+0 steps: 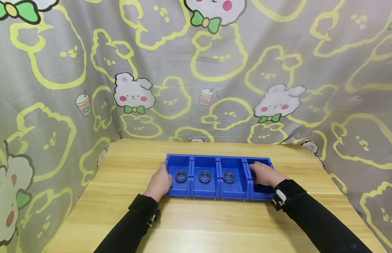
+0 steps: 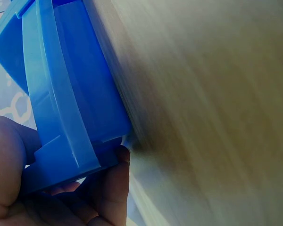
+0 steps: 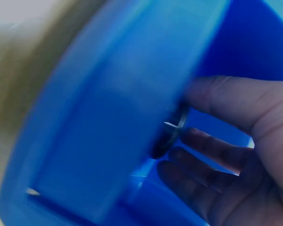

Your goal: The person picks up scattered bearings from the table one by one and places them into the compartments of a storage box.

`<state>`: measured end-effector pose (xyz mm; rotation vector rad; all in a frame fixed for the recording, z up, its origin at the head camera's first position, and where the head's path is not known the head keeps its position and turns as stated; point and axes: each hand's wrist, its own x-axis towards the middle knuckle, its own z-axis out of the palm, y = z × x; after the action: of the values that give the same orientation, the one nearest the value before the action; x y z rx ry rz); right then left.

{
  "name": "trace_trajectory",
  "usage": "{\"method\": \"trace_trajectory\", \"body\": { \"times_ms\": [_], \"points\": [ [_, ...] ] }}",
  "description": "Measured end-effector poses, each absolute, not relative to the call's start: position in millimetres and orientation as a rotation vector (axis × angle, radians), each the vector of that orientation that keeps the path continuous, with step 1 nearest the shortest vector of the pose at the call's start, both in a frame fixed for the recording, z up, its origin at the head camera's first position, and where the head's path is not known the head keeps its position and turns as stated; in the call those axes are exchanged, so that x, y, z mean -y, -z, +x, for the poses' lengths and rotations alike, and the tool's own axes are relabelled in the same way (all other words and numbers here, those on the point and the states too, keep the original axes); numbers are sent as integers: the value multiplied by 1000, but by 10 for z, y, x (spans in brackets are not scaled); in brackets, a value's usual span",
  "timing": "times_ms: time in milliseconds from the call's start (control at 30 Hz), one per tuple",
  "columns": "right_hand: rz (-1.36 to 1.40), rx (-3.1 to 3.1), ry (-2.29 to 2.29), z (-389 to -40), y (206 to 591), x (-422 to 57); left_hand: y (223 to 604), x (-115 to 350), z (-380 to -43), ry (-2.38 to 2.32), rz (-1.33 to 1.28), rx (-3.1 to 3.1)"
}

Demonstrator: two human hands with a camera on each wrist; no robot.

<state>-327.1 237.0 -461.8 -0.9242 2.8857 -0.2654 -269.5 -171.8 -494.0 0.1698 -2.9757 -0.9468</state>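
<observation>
Four blue parts bins stand joined in a row on the table. My left hand (image 1: 159, 182) grips the outer side wall of the leftmost bin (image 1: 178, 192); in the left wrist view the thumb and fingers lie on either side of that bin's edge (image 2: 61, 94). Reaching into the rightmost bin (image 1: 262, 195), my right hand (image 1: 264, 174) pinches a ball bearing (image 3: 173, 128) between thumb and fingers, close to the bin's wall. Part of this bearing is hidden by the wall in the right wrist view. The other bins hold one bearing each: left (image 1: 181, 176), second (image 1: 204, 176) and third (image 1: 229, 177).
The wooden table (image 1: 215, 225) extends around the row of bins on all sides. Behind and beside it hangs a grey patterned curtain (image 1: 177, 116), which meets the table's back edge.
</observation>
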Motion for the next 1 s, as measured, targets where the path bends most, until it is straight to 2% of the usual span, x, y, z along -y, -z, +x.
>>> {"method": "trace_trajectory", "body": {
  "times_ms": [367,1000],
  "points": [
    [-818,-2861,288,-3213,4351,-2342,4919,1713,-2681,918,151,2966],
    [-859,-2935,316,-3039,4015,-2400,4925,1724,-2678,944,140,2987]
  ]
}}
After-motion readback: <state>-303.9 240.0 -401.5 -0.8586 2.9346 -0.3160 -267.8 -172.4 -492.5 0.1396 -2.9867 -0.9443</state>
